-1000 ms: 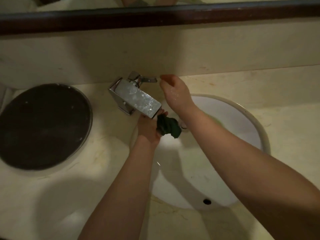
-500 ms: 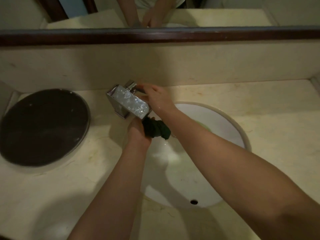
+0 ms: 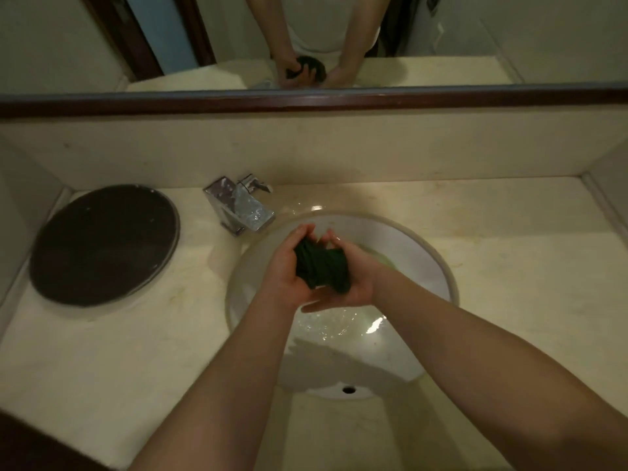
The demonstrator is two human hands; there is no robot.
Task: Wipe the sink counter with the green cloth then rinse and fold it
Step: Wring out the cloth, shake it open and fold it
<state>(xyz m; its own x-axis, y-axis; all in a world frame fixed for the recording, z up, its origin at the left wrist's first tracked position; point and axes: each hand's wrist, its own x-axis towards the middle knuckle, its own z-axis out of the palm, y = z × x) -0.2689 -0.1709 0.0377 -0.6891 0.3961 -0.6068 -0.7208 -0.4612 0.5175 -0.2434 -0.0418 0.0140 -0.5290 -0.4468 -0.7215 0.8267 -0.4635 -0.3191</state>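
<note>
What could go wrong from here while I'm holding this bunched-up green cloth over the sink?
1. The green cloth sits wadded between your left hand and right hand toward the back of the sink. A hard squeeze could spray water over the rim onto the counter.
2. Both hands are close to the faucet, so a wringing twist may knock one against it.
3. Wadded like this, its inner folds may stay unrinsed.

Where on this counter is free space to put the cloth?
The counter right of the sink, to the side wall, is bare. So is the patch in front of the dark disc. Crowded: around the faucet, and over the sink, where left hand and right hand grip the cloth.
</note>
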